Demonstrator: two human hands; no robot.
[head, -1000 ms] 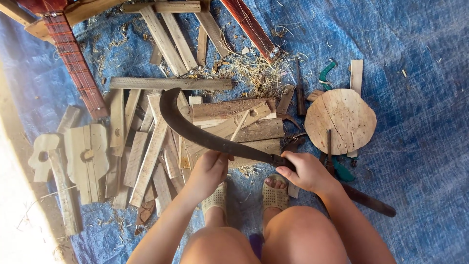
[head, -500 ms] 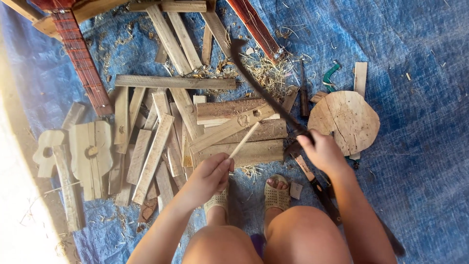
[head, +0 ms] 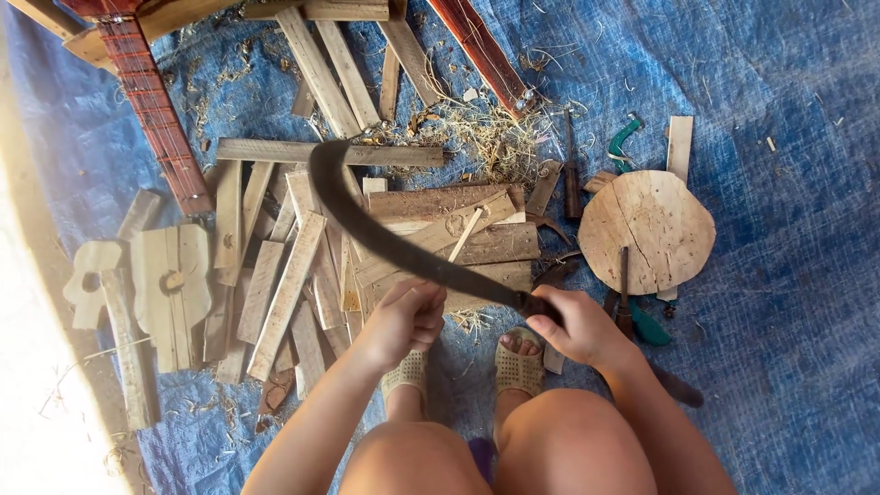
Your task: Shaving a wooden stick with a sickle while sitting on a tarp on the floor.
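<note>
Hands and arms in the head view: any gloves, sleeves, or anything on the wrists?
Both hands, left and right, are bare, with no gloves. The forearms are bare up to the frame edge: no sleeves show. No watch, band or ring can be made out on either wrist or hand.

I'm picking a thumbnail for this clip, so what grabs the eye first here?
A long, dark curved blade sweeps across the middle, gripped at its handle by the right hand, while the left hand pinches a thin wood sliver against it. Behind lies a heap of wooden slats on a blue tarp, with a round wooden disc at right.
</note>
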